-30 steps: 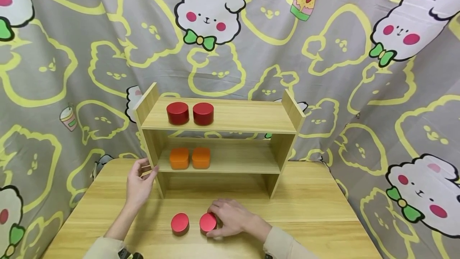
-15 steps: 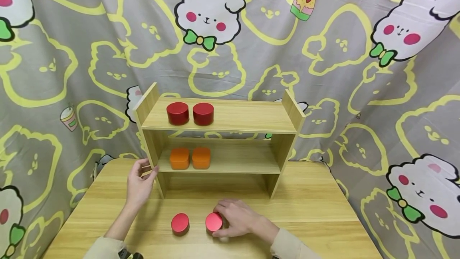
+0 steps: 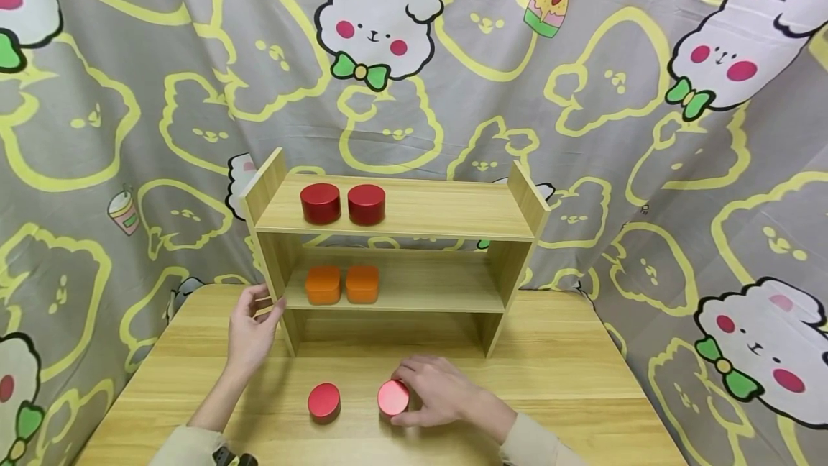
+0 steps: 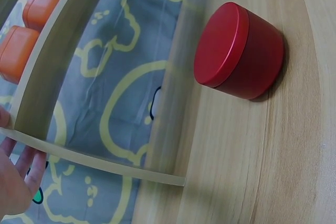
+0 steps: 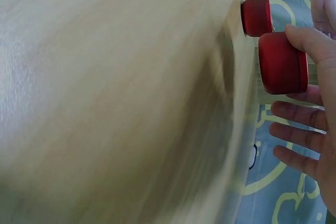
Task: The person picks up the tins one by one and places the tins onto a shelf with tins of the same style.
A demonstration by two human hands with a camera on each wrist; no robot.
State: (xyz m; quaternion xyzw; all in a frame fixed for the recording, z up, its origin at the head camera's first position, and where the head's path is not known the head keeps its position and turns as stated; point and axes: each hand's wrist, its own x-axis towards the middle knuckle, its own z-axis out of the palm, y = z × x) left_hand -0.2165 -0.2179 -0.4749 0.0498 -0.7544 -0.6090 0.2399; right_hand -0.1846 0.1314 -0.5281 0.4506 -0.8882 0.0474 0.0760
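Observation:
My right hand (image 3: 436,392) pinches a red round tin (image 3: 393,399) between thumb and index finger. In the right wrist view that held tin (image 5: 283,63) is apart from the tabletop, its shadow beside it, and the other fingers are spread. A second red tin (image 3: 324,403) stands on the table to its left; the left wrist view shows this tin (image 4: 239,51) large. At the left end of the small wooden shelf (image 3: 394,305), my left hand (image 3: 254,329) grips the side panel. Its thumb is on the inner side, the fingers (image 4: 34,174) on the outer side.
Two dark red tins (image 3: 320,204) sit on the left of the top board. Below them, two orange square boxes (image 3: 323,285) sit on the middle board. A patterned curtain (image 3: 453,56) hangs behind and beside the wooden table (image 3: 550,372).
My right hand has moved a little to the right with its red tin, widening the gap to the other tin. The left hand has stayed on the shelf panel.

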